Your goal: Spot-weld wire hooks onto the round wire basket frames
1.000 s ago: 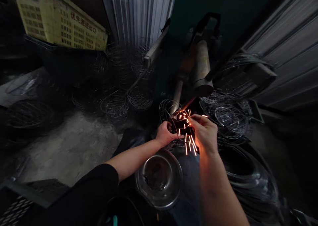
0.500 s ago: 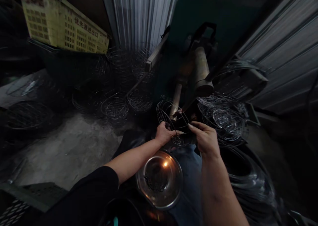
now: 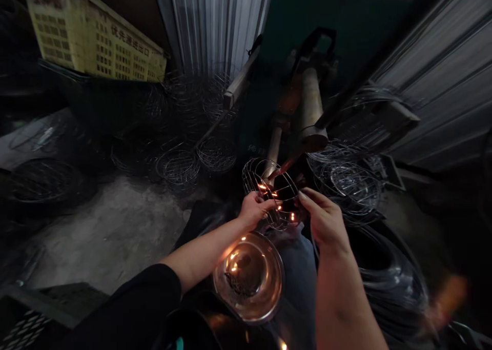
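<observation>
My left hand (image 3: 255, 209) is closed on the near left side of a round wire basket (image 3: 251, 173), its thumb pointing right across the wires. Thumb and fingers of my right hand (image 3: 325, 217) pinch at the basket's right rim. The basket sits tilted around the tip of a welding machine's lower arm (image 3: 273, 147). A pointed upper electrode (image 3: 290, 163) meets it inside the wires. Glowing orange sparks (image 3: 279, 206) fly between my hands. Under my left forearm, a shiny metal bowl (image 3: 272, 288) rests at my lap with small dark pieces (image 3: 238, 284) in it.
Stacked wire baskets (image 3: 351, 183) stand right of the machine, with more baskets (image 3: 179, 166) on the floor at left. A wire coil (image 3: 400, 283) lies at lower right, near an orange blur (image 3: 451, 296). A yellow crate (image 3: 115, 53) sits upper left.
Bright sparks have appeared at the basket, and the bowl now glows with their reflections. The upper electrode shows an orange glow. My right hand has shifted slightly right. An orange blur appears lower right.
</observation>
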Action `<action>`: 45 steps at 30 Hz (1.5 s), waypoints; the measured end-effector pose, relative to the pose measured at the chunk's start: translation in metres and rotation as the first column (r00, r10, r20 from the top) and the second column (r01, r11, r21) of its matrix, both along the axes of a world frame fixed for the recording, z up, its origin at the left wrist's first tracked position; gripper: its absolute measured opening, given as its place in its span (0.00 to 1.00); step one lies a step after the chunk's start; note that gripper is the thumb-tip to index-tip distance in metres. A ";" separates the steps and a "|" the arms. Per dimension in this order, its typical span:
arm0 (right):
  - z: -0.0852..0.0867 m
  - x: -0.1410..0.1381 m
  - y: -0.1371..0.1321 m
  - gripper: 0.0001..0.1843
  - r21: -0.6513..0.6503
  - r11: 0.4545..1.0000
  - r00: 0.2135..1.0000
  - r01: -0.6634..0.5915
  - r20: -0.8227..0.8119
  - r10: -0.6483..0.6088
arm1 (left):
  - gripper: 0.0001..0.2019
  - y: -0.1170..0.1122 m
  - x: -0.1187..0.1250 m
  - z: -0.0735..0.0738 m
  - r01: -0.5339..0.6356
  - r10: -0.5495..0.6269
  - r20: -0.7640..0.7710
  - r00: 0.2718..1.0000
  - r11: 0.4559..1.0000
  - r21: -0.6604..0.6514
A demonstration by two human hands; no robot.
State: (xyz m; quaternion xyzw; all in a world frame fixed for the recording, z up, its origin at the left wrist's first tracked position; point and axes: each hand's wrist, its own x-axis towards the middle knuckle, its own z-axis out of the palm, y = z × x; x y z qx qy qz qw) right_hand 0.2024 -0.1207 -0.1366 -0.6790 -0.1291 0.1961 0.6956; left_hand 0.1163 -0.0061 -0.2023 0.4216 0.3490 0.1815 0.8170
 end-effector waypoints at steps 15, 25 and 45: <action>-0.002 0.009 0.023 0.20 0.074 0.993 0.996 0.087 0.002 -0.087 | 0.22 0.018 0.000 0.017 0.074 -0.073 0.017 0.997 0.994 -0.079; -0.020 0.005 -0.013 0.20 0.016 1.000 0.999 0.024 0.027 -0.024 | 0.18 0.019 -0.003 0.023 0.092 -0.086 0.040 0.996 0.978 -0.185; -0.032 0.015 -0.035 0.23 -0.056 0.995 0.991 -0.084 -0.106 0.077 | 0.26 0.052 -0.034 -0.013 0.067 -0.039 -0.057 0.998 0.297 0.952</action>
